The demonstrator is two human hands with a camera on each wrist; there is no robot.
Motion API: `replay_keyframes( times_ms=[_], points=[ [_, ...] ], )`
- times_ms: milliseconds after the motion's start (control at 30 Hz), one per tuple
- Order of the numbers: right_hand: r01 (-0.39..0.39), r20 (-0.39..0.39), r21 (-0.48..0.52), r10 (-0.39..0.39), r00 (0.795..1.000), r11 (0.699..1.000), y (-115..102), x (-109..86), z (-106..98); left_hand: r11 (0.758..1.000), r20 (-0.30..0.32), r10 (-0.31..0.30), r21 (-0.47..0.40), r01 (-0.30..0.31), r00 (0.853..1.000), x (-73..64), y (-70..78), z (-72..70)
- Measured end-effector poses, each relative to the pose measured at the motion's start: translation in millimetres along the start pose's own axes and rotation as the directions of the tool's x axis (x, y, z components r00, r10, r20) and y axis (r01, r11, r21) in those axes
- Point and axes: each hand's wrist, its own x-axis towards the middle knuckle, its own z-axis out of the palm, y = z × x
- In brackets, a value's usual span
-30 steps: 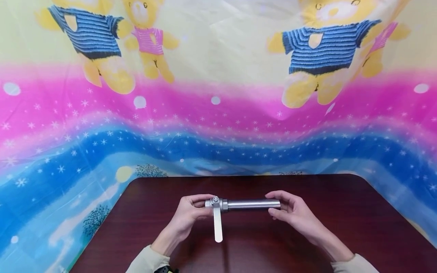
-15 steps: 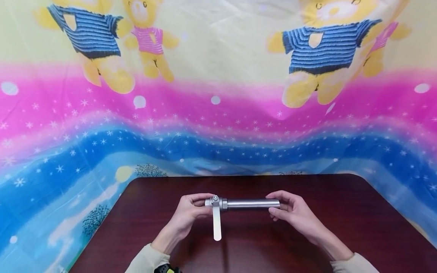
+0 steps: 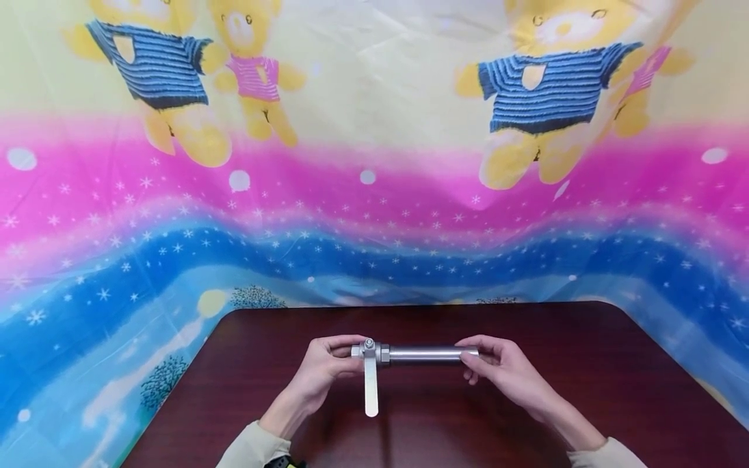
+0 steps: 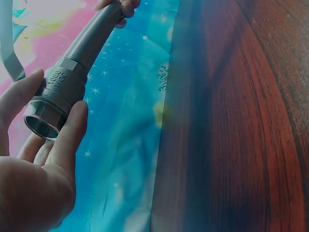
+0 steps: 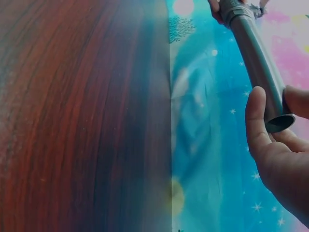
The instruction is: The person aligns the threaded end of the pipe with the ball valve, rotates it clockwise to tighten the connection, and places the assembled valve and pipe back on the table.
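Observation:
A steel ball valve (image 3: pixel 374 351) with a flat lever handle (image 3: pixel 371 389) is joined to a straight metal pipe (image 3: pixel 427 353), held level above the table. My left hand (image 3: pixel 322 367) grips the valve body at its left end, thumb on the near side. In the left wrist view the valve's threaded opening (image 4: pixel 42 126) faces the palm, and raised lettering shows on its body. At the other end, my right hand (image 3: pixel 503 367) pinches the pipe between thumb and fingers. The pipe's open end (image 5: pixel 280 123) shows in the right wrist view. The lever points toward me.
Below is a dark reddish-brown wooden table (image 3: pixel 246 390) with rounded far corners. A printed cloth (image 3: pixel 374 260) with bears and snowflakes hangs behind it and along the sides.
The right thumb has shifted up onto the near face of the pipe. The lever has swayed slightly. The head view has tilted a little; both hands keep their hold.

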Motion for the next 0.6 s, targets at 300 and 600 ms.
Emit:
replay_keyframes(
  times_ms=[300, 600],
  points=[
    [0.036, -0.001, 0.011, -0.036, 0.999, 0.999, 0.9, 1.6, 1.4, 1.000, 0.010, 0.007, 0.005, -0.008, 1.000, -1.5, 1.9, 1.2],
    [0.083, 0.014, 0.010, -0.083, 0.996, 0.997, -0.9, 0.8, 0.4, 1.000, 0.012, 0.011, 0.016, -0.011, 1.000, -0.6, 4.3, 0.6]
  ],
)
